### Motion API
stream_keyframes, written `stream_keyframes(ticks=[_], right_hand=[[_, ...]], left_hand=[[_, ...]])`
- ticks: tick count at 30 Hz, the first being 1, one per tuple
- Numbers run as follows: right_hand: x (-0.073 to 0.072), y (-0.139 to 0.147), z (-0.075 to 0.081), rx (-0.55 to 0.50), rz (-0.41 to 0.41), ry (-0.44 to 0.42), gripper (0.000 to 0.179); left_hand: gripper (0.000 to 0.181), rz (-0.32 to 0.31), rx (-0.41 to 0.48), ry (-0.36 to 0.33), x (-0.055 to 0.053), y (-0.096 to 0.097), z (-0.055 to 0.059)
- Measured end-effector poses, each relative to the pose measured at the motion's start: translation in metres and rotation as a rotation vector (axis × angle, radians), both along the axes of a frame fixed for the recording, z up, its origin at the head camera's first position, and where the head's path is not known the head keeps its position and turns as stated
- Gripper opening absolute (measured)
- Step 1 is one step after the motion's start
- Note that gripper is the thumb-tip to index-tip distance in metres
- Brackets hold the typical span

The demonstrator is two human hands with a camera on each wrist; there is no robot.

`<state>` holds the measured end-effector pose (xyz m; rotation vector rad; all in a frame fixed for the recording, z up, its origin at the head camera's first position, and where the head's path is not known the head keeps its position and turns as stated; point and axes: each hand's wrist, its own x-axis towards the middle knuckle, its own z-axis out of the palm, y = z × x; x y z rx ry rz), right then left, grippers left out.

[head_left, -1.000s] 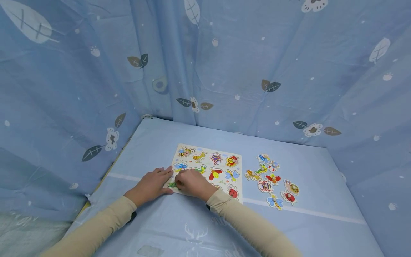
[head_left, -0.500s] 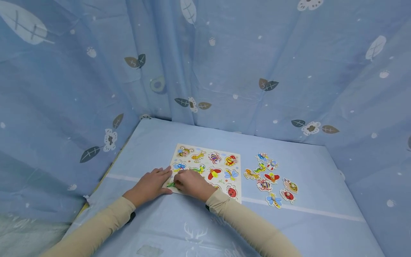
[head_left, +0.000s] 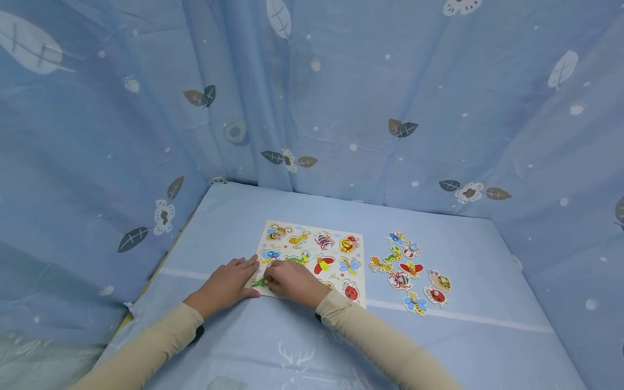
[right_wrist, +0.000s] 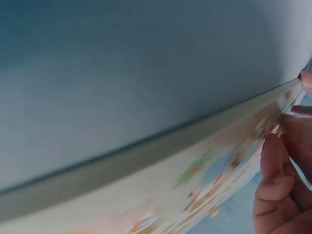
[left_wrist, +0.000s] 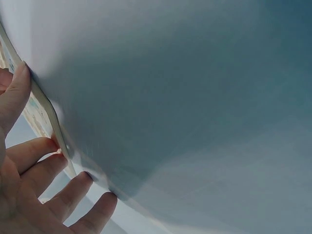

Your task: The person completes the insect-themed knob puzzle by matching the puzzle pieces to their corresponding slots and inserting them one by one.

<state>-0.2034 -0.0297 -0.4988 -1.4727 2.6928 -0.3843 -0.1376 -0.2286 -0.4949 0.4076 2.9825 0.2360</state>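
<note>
A pale puzzle board (head_left: 336,276) printed with colourful insects lies on the table. My left hand (head_left: 225,284) rests at its front left corner, thumb against the front edge and fairly straight fingers along the left edge. In the left wrist view, the fingertips (left_wrist: 102,207) touch the board's edge and the cloth. My right hand (head_left: 294,281) reaches over the front left of the board, its thumb and fingers pinching a green insect puzzle piece (head_left: 259,283). Most of that piece is hidden under the hand. In the right wrist view, the thumb and fingertips (right_wrist: 273,151) meet low over the board.
Right of the board lie several loose knobbed pieces, among them a spider (head_left: 400,280), a red ladybird (head_left: 435,296), a green caterpillar (head_left: 393,254) and a blue-winged bee (head_left: 415,303). A light blue cloth (head_left: 468,260) covers the table. Patterned blue curtains (head_left: 331,97) surround it.
The view has shifted slightly. Both hands keep their places on the board, with the right fingers still over the same corner piece. The loose pieces have not moved.
</note>
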Motion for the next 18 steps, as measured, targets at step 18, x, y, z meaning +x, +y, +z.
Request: stream_keyframes(ticks=[18], right_hand=[[-0.038,0.102,0.009,-0.046,-0.266,-0.064,0.019]], left_hand=[[0.082,0.005,-0.008,0.002,0.002,0.001,0.000]])
